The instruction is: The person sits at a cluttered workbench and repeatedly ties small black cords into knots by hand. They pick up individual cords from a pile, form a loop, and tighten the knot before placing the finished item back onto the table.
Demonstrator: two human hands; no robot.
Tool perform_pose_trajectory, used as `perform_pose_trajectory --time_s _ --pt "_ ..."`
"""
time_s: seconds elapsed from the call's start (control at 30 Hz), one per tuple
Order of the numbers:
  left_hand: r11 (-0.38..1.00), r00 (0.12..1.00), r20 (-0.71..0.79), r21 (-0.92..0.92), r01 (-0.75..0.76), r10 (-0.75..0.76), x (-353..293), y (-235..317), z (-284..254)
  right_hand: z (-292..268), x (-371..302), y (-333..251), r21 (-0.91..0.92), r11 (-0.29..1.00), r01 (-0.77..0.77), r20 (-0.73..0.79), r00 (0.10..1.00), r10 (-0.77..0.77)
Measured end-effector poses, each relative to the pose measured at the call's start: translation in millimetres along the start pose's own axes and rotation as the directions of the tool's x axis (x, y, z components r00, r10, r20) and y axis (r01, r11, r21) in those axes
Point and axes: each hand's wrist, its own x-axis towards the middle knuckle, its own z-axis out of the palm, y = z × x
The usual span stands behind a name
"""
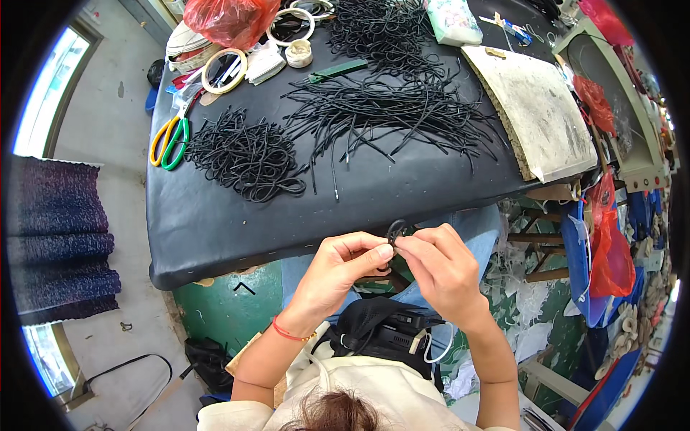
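Observation:
Just off the front edge of the black-covered table (215,233), my left hand (334,269) pinches a black cord (396,228) between thumb and fingertips. My right hand (444,269) grips the same cord close beside it, the fingertips nearly meeting. A small loop of the cord stands up above the fingers; the rest is mostly hidden by them. On the table lie a tangled pile of looped black cords (248,154) at the left and a spread bundle of straighter black cords (395,115) in the middle. Another dark cord heap (377,29) lies behind.
Scissors (172,142) with yellow and green handles lie at the left edge. Behind them are tape rolls (224,71), a small round tub (298,54) and a red plastic bag (230,21). A stained pale board (535,111) covers the right end; a blue container (586,266) stands beyond it.

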Motion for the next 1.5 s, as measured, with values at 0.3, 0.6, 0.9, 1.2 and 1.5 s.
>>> perform_pose_trajectory --time_s 0.3,0.6,0.9,1.2,1.5 --pt "0.942 0.990 -0.070 0.321 -0.096 0.125 -0.9 10.2 -4.1 -21.1 0.4 -2.9 -0.230 0.973 0.008 0.064 0.998 0.007" --pt "0.956 0.979 0.115 0.221 -0.192 0.169 -12.8 12.9 11.6 -11.7 8.4 5.1 0.159 0.967 -0.199 0.112 0.977 0.182" --pt "0.966 0.979 -0.028 0.172 -0.193 0.201 -3.8 4.1 3.1 4.2 -12.9 -16.2 0.202 0.933 -0.299 0.095 0.954 0.285" --pt "0.978 0.980 -0.089 0.123 -0.168 0.179 0.2 -6.4 4.8 -1.7 -13.1 -11.0 0.690 0.276 -0.670 0.522 0.724 0.451" --pt "0.967 0.955 -0.158 0.093 -0.237 0.250 -1.2 -12.1 11.1 10.7 -17.7 -7.6 0.619 0.535 -0.575 0.280 0.798 0.533"
